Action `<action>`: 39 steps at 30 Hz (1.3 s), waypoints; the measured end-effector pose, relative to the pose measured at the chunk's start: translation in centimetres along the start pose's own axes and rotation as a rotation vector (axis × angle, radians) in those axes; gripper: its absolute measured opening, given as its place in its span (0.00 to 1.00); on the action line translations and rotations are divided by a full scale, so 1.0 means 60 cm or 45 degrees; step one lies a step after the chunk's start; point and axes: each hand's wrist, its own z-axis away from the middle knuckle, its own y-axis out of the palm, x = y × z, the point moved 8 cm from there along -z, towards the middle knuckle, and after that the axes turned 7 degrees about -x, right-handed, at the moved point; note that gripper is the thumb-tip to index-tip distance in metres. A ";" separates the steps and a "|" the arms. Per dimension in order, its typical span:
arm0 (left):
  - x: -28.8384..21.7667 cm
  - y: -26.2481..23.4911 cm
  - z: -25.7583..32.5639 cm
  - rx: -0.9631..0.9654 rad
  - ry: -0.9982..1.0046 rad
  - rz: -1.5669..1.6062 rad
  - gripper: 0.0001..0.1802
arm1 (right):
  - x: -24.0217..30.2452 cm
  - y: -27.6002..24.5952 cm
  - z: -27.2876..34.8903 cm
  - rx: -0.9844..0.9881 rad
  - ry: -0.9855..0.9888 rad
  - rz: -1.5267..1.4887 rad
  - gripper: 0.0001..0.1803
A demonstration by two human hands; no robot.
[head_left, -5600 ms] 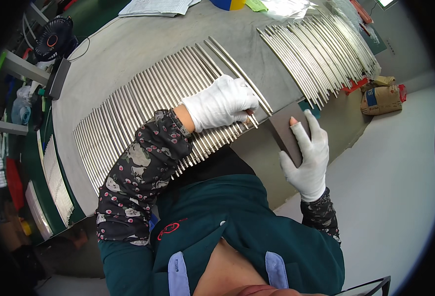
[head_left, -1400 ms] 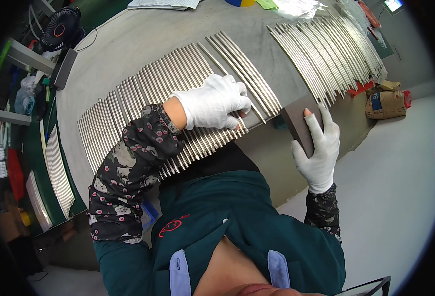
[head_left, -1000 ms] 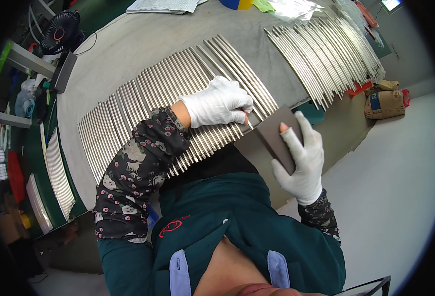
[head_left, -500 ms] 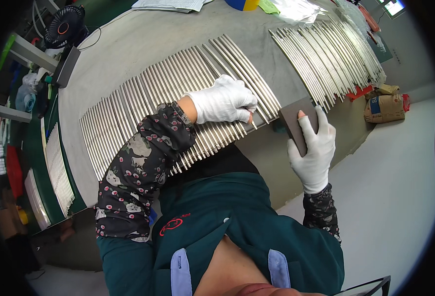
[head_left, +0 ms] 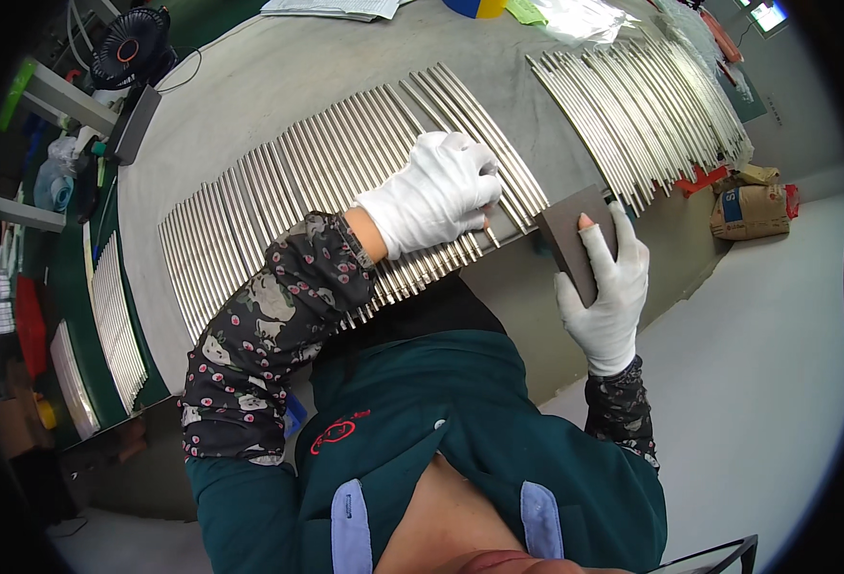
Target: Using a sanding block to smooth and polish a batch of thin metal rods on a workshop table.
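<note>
A wide row of thin, shiny metal rods (head_left: 278, 191) lies side by side across the grey table, near ends at the front edge. My left hand (head_left: 436, 191), in a white glove with bare fingertips showing, lies over the right part of this row. Its fingers are curled down on the near end of a metal rod (head_left: 490, 235); the palm hides most of that rod. To its right, a few rods (head_left: 484, 129) lie beyond a narrow gap. My gloved right hand (head_left: 608, 297) grips a dark grey rectangular block (head_left: 562, 232) at the table's front edge, fingers along its top.
A second batch of rods (head_left: 637, 115) lies at the right of the table (head_left: 240, 86). Papers (head_left: 331, 8) and clear plastic film (head_left: 584, 19) lie at the far edge. A black fan (head_left: 130, 48) stands at the far left. A brown sack (head_left: 752, 212) rests beyond the table's right side.
My left hand has shifted slightly away from the table's front edge, with its fingers still curled. The right hand and block have moved only a little to the left.
</note>
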 end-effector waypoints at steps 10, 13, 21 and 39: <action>0.040 0.035 0.028 0.454 -0.227 -0.430 0.40 | 0.113 0.033 0.016 0.380 -0.334 -0.475 0.34; 0.037 0.031 0.028 0.430 -0.228 -0.415 0.40 | 0.029 0.028 -0.005 0.154 -0.122 -0.096 0.33; 0.038 0.032 0.028 0.371 -0.227 -0.395 0.41 | 0.050 0.035 -0.007 0.139 -0.188 -0.125 0.34; 0.040 0.044 0.019 0.380 -0.258 -0.503 0.33 | 0.061 0.036 -0.014 0.104 -0.079 0.068 0.34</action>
